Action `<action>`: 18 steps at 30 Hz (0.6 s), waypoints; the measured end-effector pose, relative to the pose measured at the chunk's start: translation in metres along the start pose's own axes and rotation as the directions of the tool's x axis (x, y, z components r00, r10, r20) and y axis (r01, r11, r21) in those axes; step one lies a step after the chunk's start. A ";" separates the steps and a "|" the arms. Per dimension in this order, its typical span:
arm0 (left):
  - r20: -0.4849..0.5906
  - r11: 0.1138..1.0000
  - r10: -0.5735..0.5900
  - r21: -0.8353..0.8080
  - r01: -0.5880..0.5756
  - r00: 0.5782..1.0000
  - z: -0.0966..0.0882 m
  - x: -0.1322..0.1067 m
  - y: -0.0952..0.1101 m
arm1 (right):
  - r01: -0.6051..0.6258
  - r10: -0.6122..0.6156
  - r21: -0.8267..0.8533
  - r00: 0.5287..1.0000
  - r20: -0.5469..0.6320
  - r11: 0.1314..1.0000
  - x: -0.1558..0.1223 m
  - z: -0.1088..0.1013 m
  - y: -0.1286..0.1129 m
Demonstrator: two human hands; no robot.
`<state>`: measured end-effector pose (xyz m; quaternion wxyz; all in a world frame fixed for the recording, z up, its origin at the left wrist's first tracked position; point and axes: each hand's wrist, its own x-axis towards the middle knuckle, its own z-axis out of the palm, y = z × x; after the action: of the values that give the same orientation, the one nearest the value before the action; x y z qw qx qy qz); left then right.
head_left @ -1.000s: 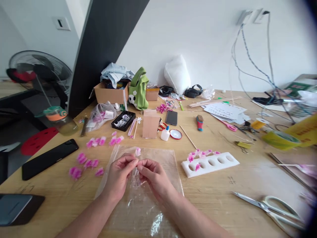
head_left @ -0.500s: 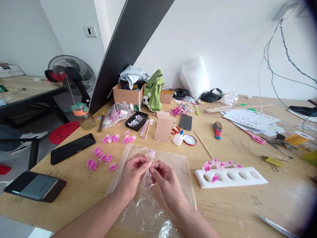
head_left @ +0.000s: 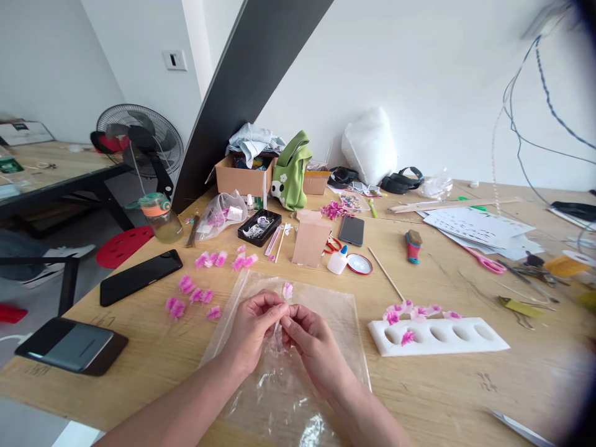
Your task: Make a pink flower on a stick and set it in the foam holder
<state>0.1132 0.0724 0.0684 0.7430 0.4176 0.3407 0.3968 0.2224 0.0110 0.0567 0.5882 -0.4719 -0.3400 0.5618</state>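
Note:
My left hand (head_left: 254,326) and my right hand (head_left: 307,332) meet above a clear plastic bag (head_left: 330,301) lying flat on the table. Both are closed, thumbs and fingertips pinched together. A pale pink, translucent petal piece (head_left: 278,340) shows between and below the fingers, mostly hidden by them. Just beyond the fingertips is a small pink-and-white petal (head_left: 287,290); whether it lies on the bag or is held, I cannot tell. Several fluffy pink petal pieces (head_left: 186,284) are scattered to the left of the bag.
To the right stands a white foam holder (head_left: 447,347) with oval holes and pink petals. A glue bottle (head_left: 338,261), a round lid (head_left: 359,264) and a cardboard piece (head_left: 311,242) are ahead. Phones (head_left: 142,277) lie left; a metal blade (head_left: 519,427) is at the lower right.
The view has shifted slightly, so the table's things appear a little further right. My hands stay pinched together, with the right fingers closed in slightly over the pale piece below them.

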 end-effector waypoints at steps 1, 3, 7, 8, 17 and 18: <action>-0.002 1.000 -0.001 -0.006 0.001 1.000 0.000 0.000 0.000 | -0.001 0.001 0.001 1.000 0.004 1.000 0.000 0.000 0.000; -0.012 1.000 -0.003 -0.015 0.003 1.000 0.000 0.001 0.001 | 0.002 -0.002 -0.008 1.000 0.006 1.000 0.001 0.000 0.000; -0.037 0.998 -0.049 -0.027 0.048 0.998 -0.003 0.003 0.000 | 0.013 -0.013 -0.037 1.000 0.003 0.999 0.002 -0.001 0.001; -0.041 0.997 -0.066 -0.035 0.065 0.997 -0.004 0.004 -0.001 | 0.012 -0.012 -0.048 1.000 0.003 0.999 0.002 -0.001 0.002; -0.084 0.993 -0.114 -0.035 0.111 0.990 -0.008 0.007 -0.001 | -0.023 0.000 -0.148 0.988 -0.152 0.989 0.002 -0.003 -0.004; -0.086 0.993 -0.113 -0.037 0.110 0.990 -0.007 0.007 -0.001 | -0.024 0.001 -0.145 0.988 -0.155 0.989 0.001 -0.003 -0.004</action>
<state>0.1107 0.0808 0.0630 0.7549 0.3683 0.3894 0.3780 0.2267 0.0122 0.0596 0.5731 -0.5579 -0.3308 0.5009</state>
